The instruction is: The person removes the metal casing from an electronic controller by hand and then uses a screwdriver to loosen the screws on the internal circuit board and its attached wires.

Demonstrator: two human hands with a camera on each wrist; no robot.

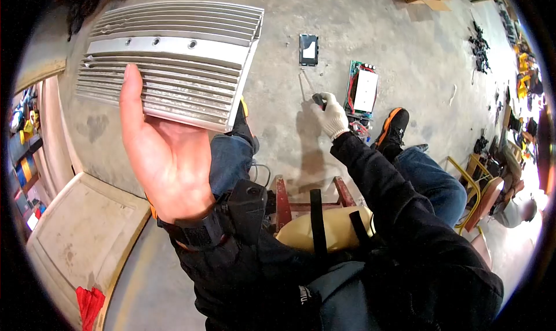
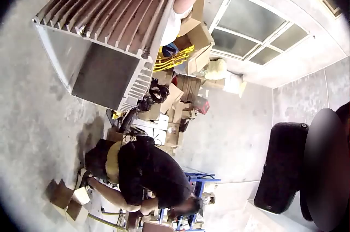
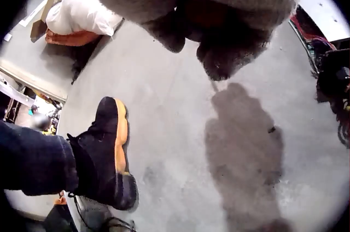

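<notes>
My bare left hand [image 1: 171,157] grips a finned silver metal housing [image 1: 168,47], held up at the upper left of the head view, its thumb over the fins. The left wrist view shows the housing [image 2: 117,30] as a hollow shell with fins on top. In a knitted white glove, my right hand [image 1: 332,117] holds a screwdriver [image 1: 308,86] by its dark handle, shaft pointing away over the floor. Beyond the tip lies a black panel with a white patch [image 1: 308,50], small bits around it. A green circuit board [image 1: 352,82] with a white block lies right of the glove.
A red stool frame [image 1: 282,200] stands close in front of my body. My shoes [image 1: 394,128] flank the work area. A worn board [image 1: 87,232] with a red cloth is at the lower left. Another person [image 2: 145,169] bends over near cardboard boxes [image 2: 196,40].
</notes>
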